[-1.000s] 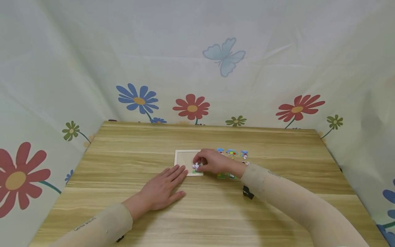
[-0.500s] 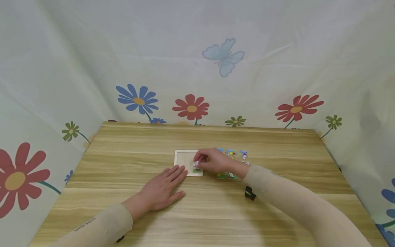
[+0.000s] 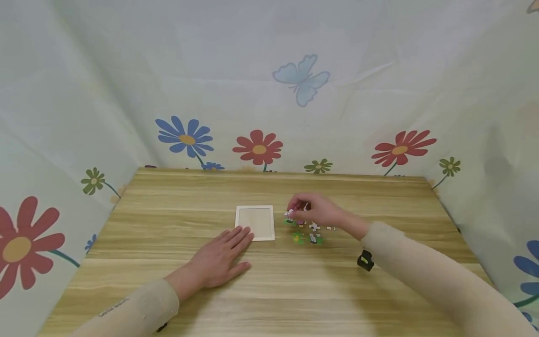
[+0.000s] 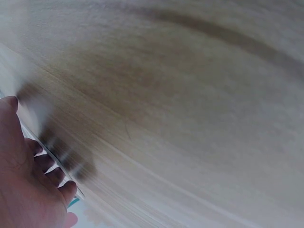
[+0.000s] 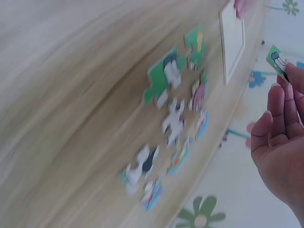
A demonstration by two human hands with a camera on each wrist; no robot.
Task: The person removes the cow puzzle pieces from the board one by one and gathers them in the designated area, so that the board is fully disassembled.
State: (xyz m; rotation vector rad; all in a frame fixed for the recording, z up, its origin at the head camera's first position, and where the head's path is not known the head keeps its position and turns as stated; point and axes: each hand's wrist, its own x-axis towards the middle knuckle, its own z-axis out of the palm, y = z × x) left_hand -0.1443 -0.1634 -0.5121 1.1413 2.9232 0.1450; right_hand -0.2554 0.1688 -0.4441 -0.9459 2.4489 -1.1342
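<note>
My right hand (image 3: 316, 209) pinches a green-and-white jigsaw puzzle piece (image 5: 276, 60) between thumb and fingers, raised above the table. Under and beside that hand lie several loose puzzle pieces (image 3: 314, 227), spread out with small gaps; the right wrist view shows them more fully, among them a green corner piece (image 5: 159, 80). A square pale puzzle frame (image 3: 254, 206) lies to the left of the pieces, its inside bare. With fingers straight, my left hand (image 3: 216, 260) rests flat, its fingertips on the frame's lower left corner. In the left wrist view those fingertips are partly hidden.
The wood-grain table (image 3: 269, 299) reaches back to a pale curtain (image 3: 236, 84) printed with flowers and a butterfly. A small black object (image 3: 365, 260) shows beneath the right sleeve.
My right hand has moved from over the frame to the right, carrying the puzzle piece out of it, and now hovers by the loose pieces. The left hand stays in place.
</note>
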